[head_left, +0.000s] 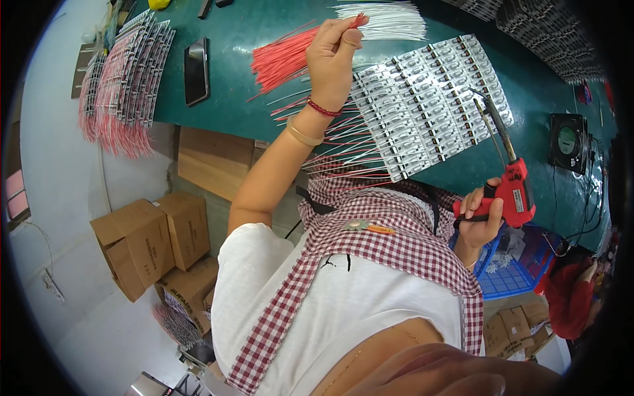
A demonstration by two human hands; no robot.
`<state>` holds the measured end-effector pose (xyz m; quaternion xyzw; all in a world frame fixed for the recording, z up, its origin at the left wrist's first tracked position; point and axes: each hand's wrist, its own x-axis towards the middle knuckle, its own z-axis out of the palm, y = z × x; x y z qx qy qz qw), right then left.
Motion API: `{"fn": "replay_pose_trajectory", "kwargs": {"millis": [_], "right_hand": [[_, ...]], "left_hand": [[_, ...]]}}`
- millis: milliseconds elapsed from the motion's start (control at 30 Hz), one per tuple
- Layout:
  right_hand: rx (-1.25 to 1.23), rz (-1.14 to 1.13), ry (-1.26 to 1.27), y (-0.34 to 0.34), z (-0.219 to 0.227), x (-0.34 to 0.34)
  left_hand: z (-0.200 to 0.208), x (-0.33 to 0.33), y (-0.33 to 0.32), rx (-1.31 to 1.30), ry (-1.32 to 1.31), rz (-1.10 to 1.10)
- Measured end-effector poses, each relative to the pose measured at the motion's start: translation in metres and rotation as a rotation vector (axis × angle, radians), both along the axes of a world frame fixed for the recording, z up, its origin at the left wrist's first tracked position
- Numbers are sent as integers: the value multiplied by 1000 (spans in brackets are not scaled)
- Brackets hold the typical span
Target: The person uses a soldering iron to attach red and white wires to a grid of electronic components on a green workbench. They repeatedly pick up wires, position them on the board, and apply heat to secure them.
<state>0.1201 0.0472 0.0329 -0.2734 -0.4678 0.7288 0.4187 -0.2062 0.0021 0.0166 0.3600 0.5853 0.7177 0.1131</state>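
Note:
My left hand (333,56) is raised over the far part of the bench, thumb and fingers pinched on thin red wire (358,21), whose tips poke out past the fingertips. A bundle of red wires (281,61) lies beside and partly behind this hand. Just beyond is a bundle of white wires (389,21). In my right hand (481,214) is a red soldering gun (515,191), its long metal tip angled over the right part of a panel of small circuit boards (429,109). Red and white wires (347,142) stick out from the panel's left side toward me.
Stacks of wired boards (129,79) and a black phone (196,71) lie at the left of the green bench (231,109). More board panels (548,33) are at the far right, near a black round-faced device (569,143). A blue basket (508,280) and cardboard boxes (142,244) stand below.

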Motion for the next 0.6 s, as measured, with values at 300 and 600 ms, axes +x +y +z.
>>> {"fn": "replay_pose_trajectory", "kwargs": {"millis": [300, 600], "right_hand": [[7, -32, 21, 7, 8, 1], [-49, -11, 92, 17, 18, 1]], "left_hand": [[-3, 5, 7, -86, 156, -21], [29, 21, 2, -185, 271, -189]]}}
